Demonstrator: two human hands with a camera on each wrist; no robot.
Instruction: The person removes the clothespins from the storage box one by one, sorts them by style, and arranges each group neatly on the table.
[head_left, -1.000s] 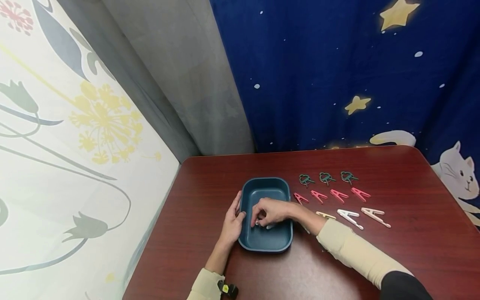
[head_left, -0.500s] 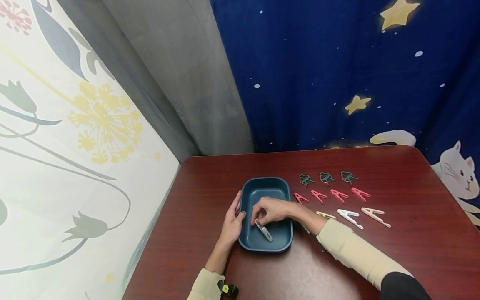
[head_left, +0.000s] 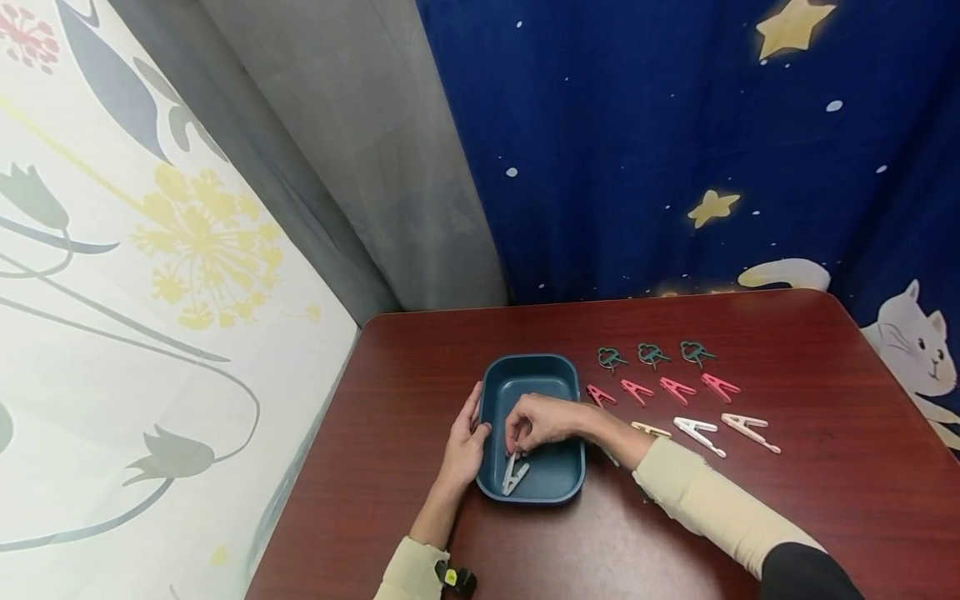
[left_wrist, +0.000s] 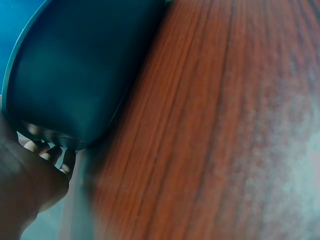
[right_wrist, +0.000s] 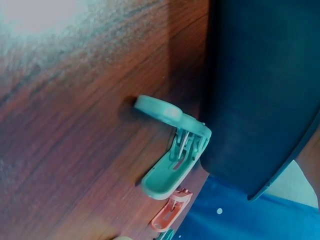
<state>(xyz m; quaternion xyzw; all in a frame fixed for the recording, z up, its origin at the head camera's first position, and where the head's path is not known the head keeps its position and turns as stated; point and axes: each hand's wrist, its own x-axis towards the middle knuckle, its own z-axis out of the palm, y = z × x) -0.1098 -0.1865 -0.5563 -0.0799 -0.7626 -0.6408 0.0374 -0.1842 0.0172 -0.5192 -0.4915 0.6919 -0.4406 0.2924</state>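
Note:
A dark blue rectangular tub (head_left: pixel 531 493) stands on the table. My left hand (head_left: pixel 465 443) grips its left wall, thumb at the rim and fingers along the outside; fingers (left_wrist: pixel 68 162) show against the tub in the left wrist view. Reaching in from the right, my right hand (head_left: pixel 542 419) pinches one end of a pale clothespin (head_left: pixel 515 477) low inside the tub. That clothespin points toward the tub's near left corner, its two legs spread. Another clothespin (right_wrist: pixel 175 150), pale green in the right wrist view, lies right beside the tub, mostly hidden under my right forearm in the head view.
Right of the tub lie rows of clips: green cloud-shaped clips (head_left: pixel 651 356) at the back, pink clothespins (head_left: pixel 677 389) in the middle, then white (head_left: pixel 699 437) and cream (head_left: pixel 750 431) ones. A yellowish clothespin (head_left: pixel 651 430) is partly behind my right forearm.
The pale clothespin, at first mostly covered by my right hand, has come into sight and swung from pointing near right to near left. My left hand and the tub stay put.

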